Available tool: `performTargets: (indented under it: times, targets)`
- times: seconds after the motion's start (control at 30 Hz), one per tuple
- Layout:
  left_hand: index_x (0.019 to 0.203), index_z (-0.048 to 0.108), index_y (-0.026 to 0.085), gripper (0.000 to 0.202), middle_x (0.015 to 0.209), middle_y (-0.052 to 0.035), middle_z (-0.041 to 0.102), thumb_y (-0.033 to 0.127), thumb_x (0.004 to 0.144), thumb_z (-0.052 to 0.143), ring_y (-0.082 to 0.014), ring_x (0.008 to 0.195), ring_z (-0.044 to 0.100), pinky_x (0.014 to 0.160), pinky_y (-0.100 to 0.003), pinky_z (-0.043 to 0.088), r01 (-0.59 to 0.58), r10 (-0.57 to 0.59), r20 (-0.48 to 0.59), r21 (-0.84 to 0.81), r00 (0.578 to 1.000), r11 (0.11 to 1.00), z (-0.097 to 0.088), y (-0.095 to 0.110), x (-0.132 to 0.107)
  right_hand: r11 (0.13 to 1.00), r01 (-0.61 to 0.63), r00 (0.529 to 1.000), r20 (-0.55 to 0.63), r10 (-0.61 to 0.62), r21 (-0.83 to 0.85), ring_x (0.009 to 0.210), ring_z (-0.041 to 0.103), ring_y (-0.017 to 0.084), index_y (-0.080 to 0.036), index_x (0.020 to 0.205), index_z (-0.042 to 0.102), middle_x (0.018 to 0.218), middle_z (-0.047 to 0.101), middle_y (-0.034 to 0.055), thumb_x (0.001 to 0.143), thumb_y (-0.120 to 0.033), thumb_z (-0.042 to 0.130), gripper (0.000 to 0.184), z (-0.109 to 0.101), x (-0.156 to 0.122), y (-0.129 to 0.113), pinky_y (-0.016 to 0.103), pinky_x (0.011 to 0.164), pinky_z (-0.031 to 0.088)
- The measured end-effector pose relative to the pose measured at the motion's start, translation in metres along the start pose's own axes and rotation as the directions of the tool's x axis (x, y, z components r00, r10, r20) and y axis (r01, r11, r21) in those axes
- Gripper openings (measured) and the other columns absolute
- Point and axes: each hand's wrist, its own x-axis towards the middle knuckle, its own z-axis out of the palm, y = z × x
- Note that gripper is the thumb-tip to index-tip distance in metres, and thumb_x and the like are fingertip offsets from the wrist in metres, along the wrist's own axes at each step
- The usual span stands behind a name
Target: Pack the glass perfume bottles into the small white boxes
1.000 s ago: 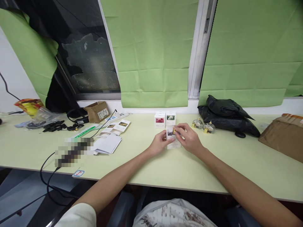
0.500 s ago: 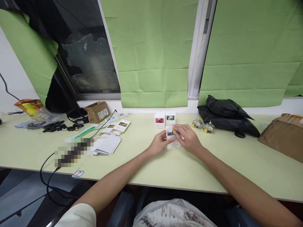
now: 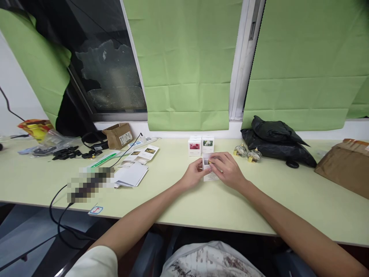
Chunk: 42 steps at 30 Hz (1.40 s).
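My left hand (image 3: pixel 192 175) grips the left side of a small white box (image 3: pixel 212 177) that stands on the table in front of me. At the box's upper part, the closed fingers of my right hand (image 3: pixel 227 169) pinch a perfume bottle (image 3: pixel 209 162); only a bit of its gold colour shows, the rest being covered by my fingers. Whether the bottle is inside the box opening, I cannot tell. Just behind stand white boxes with a pink flower picture (image 3: pixel 194 147) and a white flower picture (image 3: pixel 208 144). Two round glass bottles with gold caps (image 3: pixel 254 156) lie to the right.
Black plastic bags (image 3: pixel 279 144) lie at the back right, beside a brown parcel (image 3: pixel 346 165). Unfolded white cartons (image 3: pixel 132 175), a small open cardboard box (image 3: pixel 118 136), a power strip (image 3: pixel 144 142) and black cables are on the left. The table's front edge runs below my forearms.
My right hand has shifted slightly left and down at the box, and less of the gold part shows between its fingers. The left hand stays on the box.
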Motion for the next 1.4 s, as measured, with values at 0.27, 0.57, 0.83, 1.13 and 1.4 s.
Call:
performTargets:
  times: [0.27,0.57,0.83,1.13,1.4]
  targets:
    - [0.119,0.068,0.015,0.046,0.115,-0.0115,0.075,0.045,0.087,0.082,-0.0255,0.106,0.071,0.094,-0.039,0.057,-0.003,0.003,-0.001,-0.010,1.000,1.000,0.000,-0.001,0.000,0.998,0.015,1.000,-0.013,-0.016,-0.066,0.105,0.060,0.028,-0.024,0.106,0.074,0.110,0.070,0.0098,0.101,-0.024,0.061,0.014,0.004,-0.006,0.008,0.050,0.093,0.051]
    - [0.127,0.067,0.017,0.053,0.124,-0.0120,0.074,0.048,0.087,0.081,-0.0278,0.115,0.070,0.095,-0.040,0.058,0.008,-0.007,0.012,-0.013,1.000,1.000,0.000,0.000,0.001,0.999,-0.030,1.000,-0.011,0.029,-0.025,0.101,0.059,0.026,-0.025,0.102,0.073,0.108,0.071,0.0077,0.103,-0.026,0.059,0.014,0.003,-0.004,0.009,0.047,0.090,0.049]
    - [0.118,0.072,0.020,0.041,0.112,-0.0058,0.076,0.051,0.090,0.075,-0.0210,0.096,0.067,0.085,-0.032,0.053,-0.031,0.060,-0.093,0.288,0.994,0.957,-0.005,0.006,-0.001,0.998,-0.055,0.998,-0.018,0.056,0.026,0.114,0.061,0.028,-0.028,0.118,0.073,0.124,0.069,0.0094,0.102,-0.025,0.061,0.020,0.001,-0.005,0.010,0.051,0.098,0.052]
    - [0.123,0.070,0.022,0.043,0.121,-0.0064,0.074,0.048,0.089,0.076,-0.0204,0.098,0.067,0.083,-0.031,0.053,-0.040,0.089,-0.135,0.326,0.987,0.944,-0.018,-0.002,0.005,0.993,-0.121,0.992,-0.017,0.122,0.015,0.116,0.060,0.029,-0.025,0.125,0.069,0.125,0.065,0.0114,0.103,-0.025,0.058,0.024,-0.001,-0.007,0.015,0.052,0.101,0.051]
    - [0.126,0.065,0.024,0.041,0.124,-0.0048,0.072,0.047,0.093,0.072,-0.0185,0.096,0.067,0.082,-0.031,0.055,-0.041,0.094,-0.110,0.408,0.990,0.912,-0.016,0.002,0.002,0.990,-0.140,0.990,-0.016,0.140,0.033,0.119,0.059,0.031,-0.027,0.133,0.064,0.127,0.062,0.0126,0.104,-0.027,0.056,0.029,0.000,-0.006,0.013,0.053,0.103,0.051]
